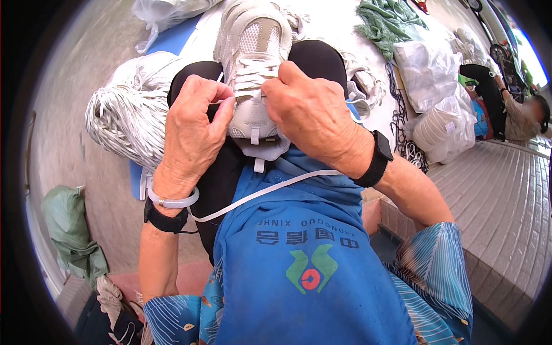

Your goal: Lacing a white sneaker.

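Note:
A white and beige sneaker (248, 43) rests between my knees, its heel end toward me. White flat shoelace (253, 73) crosses its tongue in several rows. At the shoe's left side my left hand (195, 118) is closed, thumb and forefinger pinching a piece of the lace. My right hand (310, 112) is closed at the right side of the lacing, its fingertips curled out of sight; what they grip is hidden. A long loose strip of white lace (267, 188) runs across my blue apron (310, 230) between my two wrists.
A thick bundle of white laces (129, 112) lies left of my knee. Clear plastic bags (428, 75), green netting (388, 26) and dark cords (398, 109) lie to the right. A green sack (66, 224) stands at the left. Another person (520, 118) sits far right.

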Motion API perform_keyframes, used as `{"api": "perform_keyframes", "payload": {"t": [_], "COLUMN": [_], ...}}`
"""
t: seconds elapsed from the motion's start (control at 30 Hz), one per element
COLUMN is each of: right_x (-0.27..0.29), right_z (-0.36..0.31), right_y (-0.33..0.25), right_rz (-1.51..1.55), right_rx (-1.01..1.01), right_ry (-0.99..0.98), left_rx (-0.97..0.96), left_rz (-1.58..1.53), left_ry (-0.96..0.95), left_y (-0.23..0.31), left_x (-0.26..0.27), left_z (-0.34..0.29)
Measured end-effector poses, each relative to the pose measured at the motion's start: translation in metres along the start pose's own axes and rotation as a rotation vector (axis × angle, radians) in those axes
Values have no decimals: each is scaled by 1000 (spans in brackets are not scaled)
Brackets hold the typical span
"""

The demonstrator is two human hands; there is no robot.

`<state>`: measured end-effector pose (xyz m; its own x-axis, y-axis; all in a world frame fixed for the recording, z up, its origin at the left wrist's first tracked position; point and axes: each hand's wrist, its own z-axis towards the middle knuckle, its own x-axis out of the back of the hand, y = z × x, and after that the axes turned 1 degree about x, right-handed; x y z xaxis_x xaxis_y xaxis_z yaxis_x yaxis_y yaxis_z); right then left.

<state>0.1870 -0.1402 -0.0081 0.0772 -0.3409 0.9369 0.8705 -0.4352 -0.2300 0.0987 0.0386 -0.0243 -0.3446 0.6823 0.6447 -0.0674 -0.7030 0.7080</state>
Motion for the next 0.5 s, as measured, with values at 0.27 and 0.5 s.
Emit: {"api": "perform_keyframes", "payload": {"t": [0.27,0.5], "right_x": [-10,4], "right_z": [14,13], "right_y": [0,41], "right_rz": [6,802], "right_rx": [61,-173], "right_ry": [-14,-359], "left_rx": [9,41], "left_rz": [-3,-52], "left_ry": [11,8], "left_y": [-1,-1], "left_x": [2,3], "left_z": [-7,-12]}}
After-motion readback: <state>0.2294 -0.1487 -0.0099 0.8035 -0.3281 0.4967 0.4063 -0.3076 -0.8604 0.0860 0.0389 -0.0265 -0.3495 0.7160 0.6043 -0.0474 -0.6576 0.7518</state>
